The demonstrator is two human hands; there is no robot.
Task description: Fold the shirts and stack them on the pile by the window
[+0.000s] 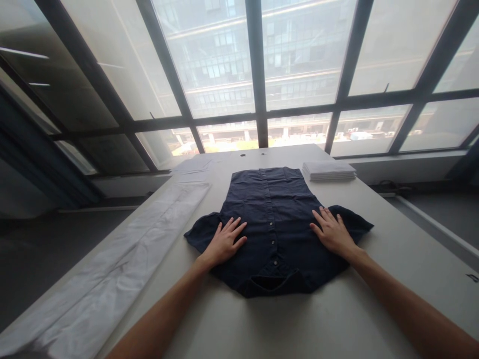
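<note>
A dark blue short-sleeved shirt (258, 214) lies spread out, front side up, with its collar toward me and its hem toward the window. Small buttons run down its middle. My left hand (224, 242) rests flat with fingers spread on the shirt near the sleeve at the left. On the opposite side, my right hand (332, 230) lies flat with fingers apart, beside the right sleeve. Neither hand grips the cloth.
The shirt lies on a white table (284, 329). Long white sheeting (123, 264) covers the table's left side, with thin white sheets (192, 167) beyond it. A stack of folded white pieces (329, 170) sits at the back right. Windows stand behind the table.
</note>
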